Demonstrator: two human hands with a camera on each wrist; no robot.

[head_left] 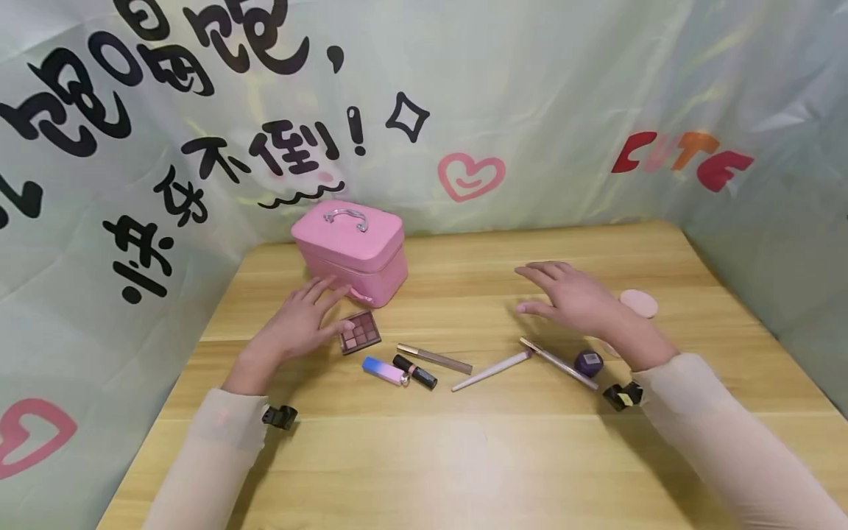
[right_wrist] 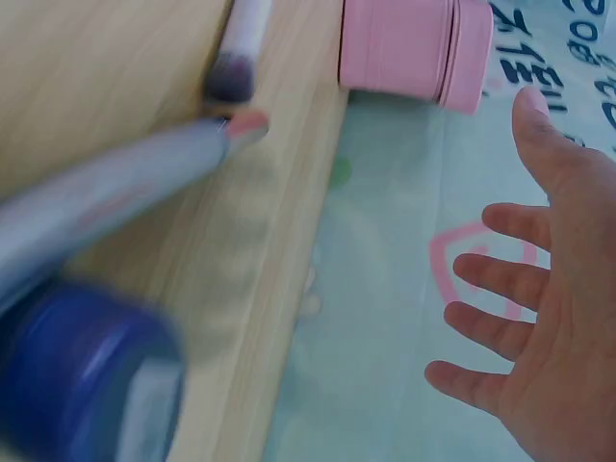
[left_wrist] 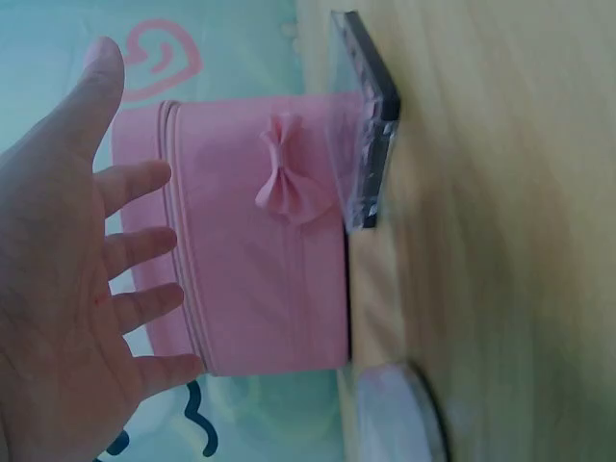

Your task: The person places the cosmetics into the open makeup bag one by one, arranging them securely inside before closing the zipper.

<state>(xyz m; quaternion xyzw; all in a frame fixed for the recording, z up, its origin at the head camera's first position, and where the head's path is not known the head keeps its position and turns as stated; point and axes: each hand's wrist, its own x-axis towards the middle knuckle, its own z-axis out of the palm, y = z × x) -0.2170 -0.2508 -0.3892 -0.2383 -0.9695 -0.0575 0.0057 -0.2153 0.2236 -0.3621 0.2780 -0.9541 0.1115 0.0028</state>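
Nearest, a blue-to-lilac tube (head_left: 384, 370) and slim white-handled brush (head_left: 490, 372) lie on the wood-grained table (head_left: 397, 460). Beyond, the left hand (head_left: 294, 325) and right hand (head_left: 578, 299) spread their fingers, both empty — the left near a square dark-framed palette (head_left: 361, 335). Farthest, just past the left hand and well apart from the right, stands a pink boxy silver-handled case (head_left: 351, 241), long axis roughly crosswise — palette before it.

I counted one pink case (head_left: 358, 239) and one palette (head_left: 361, 333) by the left hand (head_left: 294, 324); three tubes (head_left: 384, 370) (head_left: 414, 372) (head_left: 433, 358) and one brush (head_left: 493, 371) between the hands; near the right hand (head_left: 579, 298), one slim stick (head_left: 559, 364), one dark pot (head_left: 589, 363), one pink disc (head_left: 639, 302); and one half-hidden pale item (left_wrist: 390, 414) (head_left: 611, 350) beside each.
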